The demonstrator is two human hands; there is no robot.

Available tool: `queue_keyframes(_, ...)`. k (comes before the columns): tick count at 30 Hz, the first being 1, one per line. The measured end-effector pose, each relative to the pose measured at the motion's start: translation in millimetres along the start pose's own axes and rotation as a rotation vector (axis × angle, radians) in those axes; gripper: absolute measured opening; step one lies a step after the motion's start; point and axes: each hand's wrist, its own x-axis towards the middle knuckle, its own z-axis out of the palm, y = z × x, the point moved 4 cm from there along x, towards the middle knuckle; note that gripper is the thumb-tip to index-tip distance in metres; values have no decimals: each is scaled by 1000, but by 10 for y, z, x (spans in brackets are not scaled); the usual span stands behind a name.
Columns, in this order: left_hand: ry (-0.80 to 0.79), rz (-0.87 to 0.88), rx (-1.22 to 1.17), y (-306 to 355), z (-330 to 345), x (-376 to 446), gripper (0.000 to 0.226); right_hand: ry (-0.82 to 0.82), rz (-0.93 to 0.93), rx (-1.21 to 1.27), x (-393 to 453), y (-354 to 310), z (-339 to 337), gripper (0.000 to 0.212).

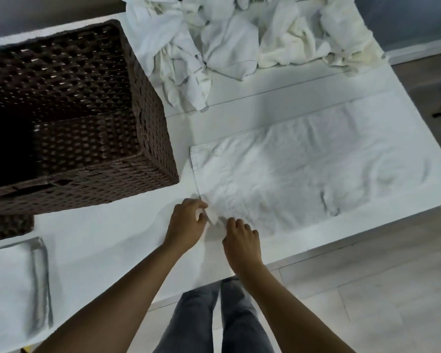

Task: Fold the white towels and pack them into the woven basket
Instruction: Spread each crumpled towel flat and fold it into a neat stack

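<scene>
A white towel lies spread flat on the white table, reaching toward the right edge. My left hand pinches its near left corner. My right hand rests beside it, fingertips on the towel's near edge. The dark brown woven basket stands to the left, and the part of its inside that shows is dark. A crumpled pile of white towels sits at the back of the table.
A folded white cloth with a grey stripe lies at the near left of the table. The table's right edge drops to a tiled floor. My legs in grey trousers stand close to the near edge.
</scene>
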Motion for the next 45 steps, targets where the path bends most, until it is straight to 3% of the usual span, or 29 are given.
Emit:
queue_keyframes(2, 46, -260, -239, -36, -76, 74, 13, 28, 35, 102, -21, 69, -105, 21)
queue_keyframes(5, -63, -623, -749, 15, -33, 199, 22, 92, 34, 245, -148, 126, -316, 20)
queue_keyframes(8, -121, -724, -1063, 215, -42, 400, 25, 125, 8, 363, -281, 143, -547, 22)
queue_keyframes(13, 35, -702, -1149, 434, -157, 801, 9, 74, -70, 552, -469, 185, -962, 23)
queue_keyframes(17, 204, -577, -1020, 687, -377, 888, 25, 118, -134, 670, -593, 224, -1212, 12)
queue_keyframes(20, 292, -476, -939, 720, -582, 837, 18, 148, -151, 702, -654, 267, -1352, 6)
queue_keyframes(25, 328, -367, -906, 902, -805, 781, 17, 236, -111, 708, -719, 549, -1576, 9)
queue_keyframes(30, 360, -254, -935, 1641, -836, 615, 6, 279, -1, 792, -792, 1111, -1814, 10)
queue_keyframes(37, 369, -142, -953, 2512, -479, 480, 14, 280, 104, 970, -936, 2060, -2133, 19)
queue_keyframes(45, 334, -91, -904, 3569, 218, 600, 7, 298, 186, 1007, -1039, 3205, -2226, 7)
